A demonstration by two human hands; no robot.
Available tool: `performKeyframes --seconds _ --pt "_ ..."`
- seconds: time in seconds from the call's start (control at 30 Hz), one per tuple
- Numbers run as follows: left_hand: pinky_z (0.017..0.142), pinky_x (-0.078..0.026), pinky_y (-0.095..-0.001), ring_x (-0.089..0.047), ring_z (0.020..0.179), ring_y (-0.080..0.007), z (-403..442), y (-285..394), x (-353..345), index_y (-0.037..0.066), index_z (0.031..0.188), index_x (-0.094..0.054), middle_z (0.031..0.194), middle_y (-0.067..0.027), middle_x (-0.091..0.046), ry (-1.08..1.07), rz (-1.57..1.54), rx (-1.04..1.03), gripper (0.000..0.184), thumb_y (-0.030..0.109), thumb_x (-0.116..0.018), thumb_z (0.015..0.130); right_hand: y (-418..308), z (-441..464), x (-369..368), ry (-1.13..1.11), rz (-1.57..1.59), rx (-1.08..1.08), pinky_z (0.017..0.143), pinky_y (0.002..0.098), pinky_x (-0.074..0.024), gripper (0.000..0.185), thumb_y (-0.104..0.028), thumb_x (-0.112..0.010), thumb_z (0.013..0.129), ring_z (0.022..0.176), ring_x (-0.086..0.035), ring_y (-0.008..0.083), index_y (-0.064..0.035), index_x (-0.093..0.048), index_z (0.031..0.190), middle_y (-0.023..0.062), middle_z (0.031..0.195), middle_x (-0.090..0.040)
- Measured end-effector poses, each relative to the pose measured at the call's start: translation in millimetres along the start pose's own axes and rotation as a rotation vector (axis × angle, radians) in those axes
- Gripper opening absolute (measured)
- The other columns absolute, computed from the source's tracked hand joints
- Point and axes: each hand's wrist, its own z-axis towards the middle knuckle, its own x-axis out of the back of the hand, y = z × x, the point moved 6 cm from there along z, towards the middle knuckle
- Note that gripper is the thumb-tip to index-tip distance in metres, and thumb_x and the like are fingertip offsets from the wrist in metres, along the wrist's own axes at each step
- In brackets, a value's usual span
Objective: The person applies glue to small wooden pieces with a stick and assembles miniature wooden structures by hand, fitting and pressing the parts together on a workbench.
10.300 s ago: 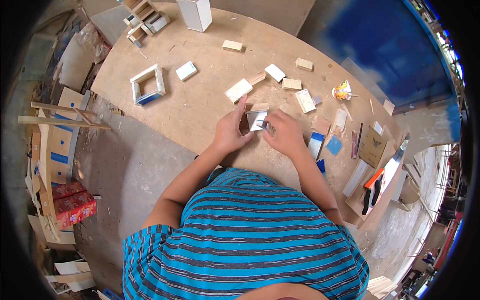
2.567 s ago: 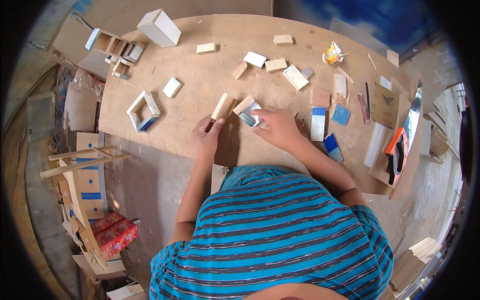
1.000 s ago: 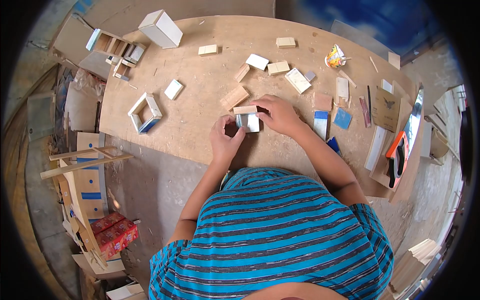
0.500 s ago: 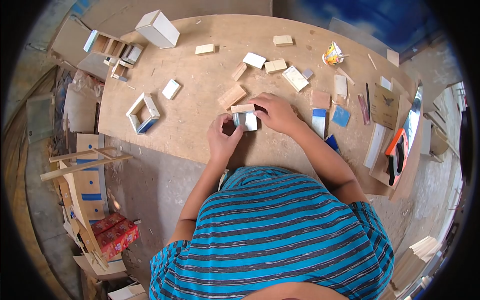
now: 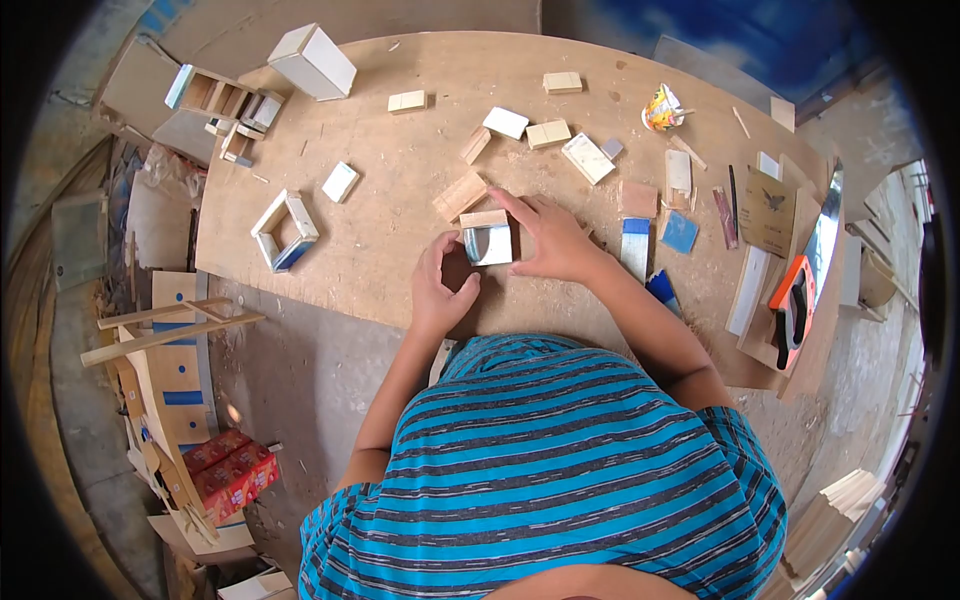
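A small open wooden box (image 5: 495,250) with white and bluish sides and a bare wood strip along its far edge rests on the table between my hands. On its left side is my left hand (image 5: 440,285), thumb and fingers apart, fingertips close by it. My right hand (image 5: 555,238) spreads around the right side, its thumb near the lower corner and its fingers stretched past the top corner. Whether the fingertips touch the box, I cannot tell. Just behind it lies a bare wooden block (image 5: 461,196), near my right fingertips.
Several small blocks, such as a white-topped one (image 5: 588,158), lie further back on the wooden table (image 5: 370,230). A hexagonal frame (image 5: 286,231) and a tall white box (image 5: 312,62) are leftward. At right are a paint cup (image 5: 662,107), sandpaper (image 5: 770,212) and an orange-handled saw (image 5: 795,310).
My fingers have come off the small box and spread apart on both sides. My right hand has opened wider, its fingers now reaching beyond the box's far corner.
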Motion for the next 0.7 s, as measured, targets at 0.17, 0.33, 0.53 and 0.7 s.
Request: performKeyframes --seconds 0.17,0.33,0.53,0.7 --pt "0.098 -0.047 -0.0414 -0.060 0.111 -0.0334 -1 3 -1 0.003 0.134 -0.049 0.119 -0.0174 -0.062 -0.005 0.053 -0.041 0.073 0.009 -0.078 0.067 1 0 -3 0.036 -0.021 0.020 0.098 0.0480 -0.0448 0.113 -0.017 -0.085 0.061 0.113 -0.054 0.0393 -0.0194 -0.023 0.156 0.0200 0.124 -0.058" --pt "0.101 -0.044 -0.0450 -0.057 0.116 -0.0372 11 13 -1 0.005 0.139 -0.044 0.126 -0.0171 -0.060 0.057 0.027 -0.056 0.085 0.011 -0.081 0.063 3 4 -5 0.018 -0.022 0.015 0.096 0.0474 -0.0453 0.108 -0.015 -0.082 0.062 0.110 -0.054 0.0385 -0.0178 -0.026 0.155 0.0193 0.122 -0.059" --pt "0.101 -0.043 -0.0466 -0.055 0.116 -0.0389 16 2 -8 0.005 0.141 -0.044 0.127 -0.0190 -0.060 0.001 0.143 -0.082 0.088 0.020 -0.080 0.062 2 3 -3 0.024 -0.019 0.043 0.095 0.0471 -0.0459 0.109 -0.018 -0.082 0.062 0.109 -0.054 0.0384 -0.0160 -0.025 0.155 0.0187 0.118 -0.060" --pt "0.101 -0.043 -0.0475 -0.056 0.116 -0.0391 16 8 -4 0.005 0.142 -0.044 0.129 -0.0201 -0.059 0.004 0.136 -0.097 0.087 0.022 -0.078 0.064 0 -2 -3 0.051 -0.012 0.050 0.098 0.0470 -0.0441 0.107 -0.018 -0.083 0.062 0.111 -0.053 0.0387 -0.0149 -0.028 0.154 0.0180 0.123 -0.059"
